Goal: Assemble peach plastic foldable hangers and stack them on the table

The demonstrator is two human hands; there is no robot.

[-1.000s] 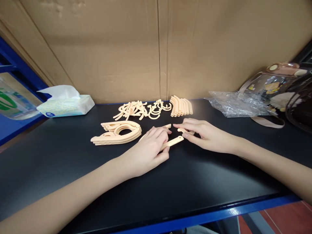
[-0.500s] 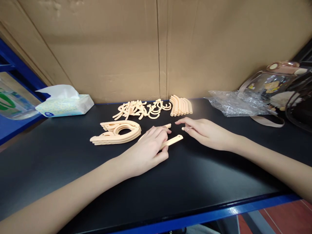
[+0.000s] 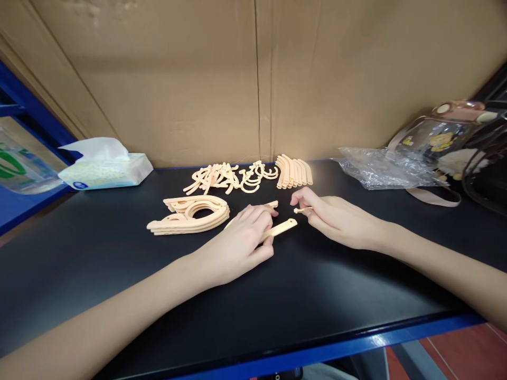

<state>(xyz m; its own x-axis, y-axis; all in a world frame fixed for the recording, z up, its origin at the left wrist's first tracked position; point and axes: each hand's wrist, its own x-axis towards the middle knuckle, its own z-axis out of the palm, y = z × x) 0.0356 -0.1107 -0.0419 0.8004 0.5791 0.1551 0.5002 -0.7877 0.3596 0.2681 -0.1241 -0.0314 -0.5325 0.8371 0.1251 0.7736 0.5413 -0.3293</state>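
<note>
My left hand (image 3: 246, 237) is closed over a cream plastic folding hanger, whose flat arm (image 3: 282, 229) sticks out to the right with a small hole at its end. Another hanger end shows past the fingertips; the rest lies under the palm. Just right of it, my right hand (image 3: 336, 219) pinches a thin cream hanger hook (image 3: 301, 210), its knobbed tip pointing left and most of it hidden by the fingers. The hook and the hanger arm are apart. Left of my left hand lies a stack of folded cream hangers (image 3: 190, 226).
Behind the hands are a heap of loose hooks (image 3: 216, 177) and a row of curved hanger arms (image 3: 293, 171). A tissue pack (image 3: 109, 171) stands at the left. A clear plastic bag (image 3: 380, 169) and a transparent bottle (image 3: 439, 137) are on the right, before a cardboard wall (image 3: 178, 79).
My right hand has drawn slightly right, its fingers curling more around the hook, and the hook has turned a little. My left hand stays in place over the hanger.
</note>
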